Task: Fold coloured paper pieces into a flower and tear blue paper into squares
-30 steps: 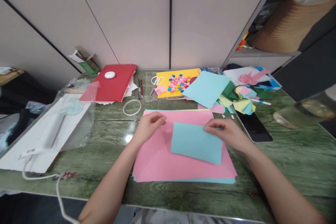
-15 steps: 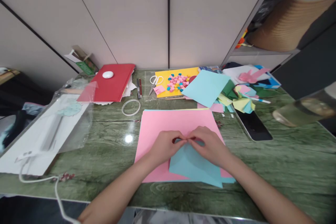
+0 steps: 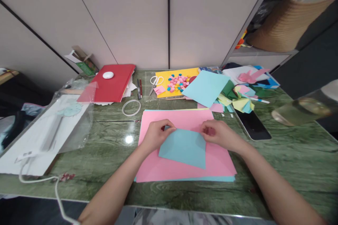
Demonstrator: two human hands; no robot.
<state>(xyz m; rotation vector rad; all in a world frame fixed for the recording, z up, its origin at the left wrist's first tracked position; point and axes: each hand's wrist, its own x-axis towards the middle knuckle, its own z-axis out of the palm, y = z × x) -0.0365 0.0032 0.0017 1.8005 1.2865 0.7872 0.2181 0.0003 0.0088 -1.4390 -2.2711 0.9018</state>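
Observation:
Between my two hands is a light blue sheet of paper (image 3: 183,149), held by its upper corners over a stack of pink paper (image 3: 150,121). My left hand (image 3: 157,134) pinches the upper left corner between thumb and fingers. At the upper right corner, my right hand (image 3: 218,133) has its fingers closed on the sheet. The blue sheet tilts down towards me, and its lower edge slants. Blue edges show under the pink stack.
Behind the stack lie scissors (image 3: 156,83), small paper balls (image 3: 178,83) and another blue sheet (image 3: 207,88). To the right are a phone (image 3: 253,124) and a bottle (image 3: 303,109). A tape ring (image 3: 131,108) and a red folder (image 3: 113,82) lie left.
My hands, which met at the top of the blue paper, have moved apart to its two upper corners. The paper has shifted up and left and now hangs spread between them.

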